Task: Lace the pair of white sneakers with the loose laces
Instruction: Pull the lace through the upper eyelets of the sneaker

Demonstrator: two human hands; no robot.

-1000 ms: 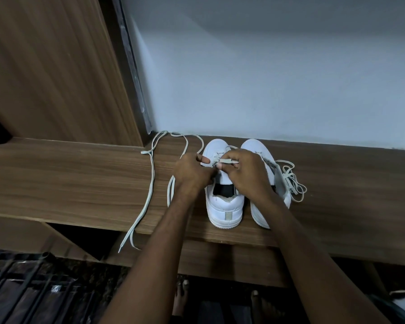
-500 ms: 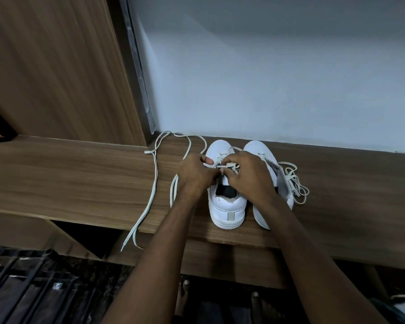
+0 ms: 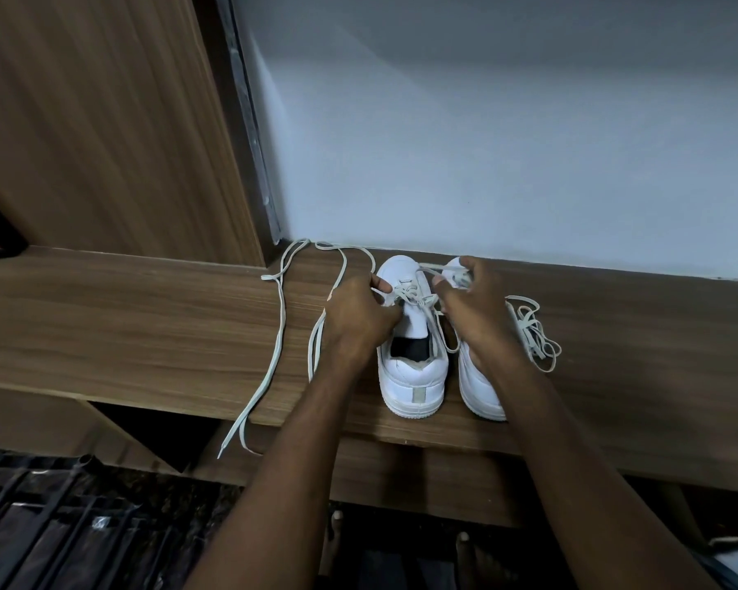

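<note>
The wooden table (image 3: pixel 146 317) runs under both hands and carries the pair of sneakers, heels toward the person, toes toward the pale wall (image 3: pixel 486 142) beyond the hands. The left sneaker (image 3: pixel 414 376) sits between the two hands; the right sneaker (image 3: pixel 480 389) lies mostly beneath the right wrist.

The left hand (image 3: pixel 358 321) curls against the near side of the left sneaker's eyelet row, thumb and fingers apparently pinching the upper. The right hand (image 3: pixel 474 308) is raised past the toe, fingers closed on a strand of the lace (image 3: pixel 418 298) drawn out of the lowest eyelets. The rest of that lace trails away outside the left hand, looping toward the wall and then hanging over the table's near edge (image 3: pixel 248 410). A second, bunched lace (image 3: pixel 533 334) lies just outside the right hand.

To do this pull well, I judge the left hand should brace the shoe so it does not slide, while the right draws the strand flat and untwisted, matching both ends before the next crossing.

Which eyelet the strand leaves is hard to make out. The right sneaker's eyelets are covered by the arm, so whether it is laced at all cannot be told.
</note>
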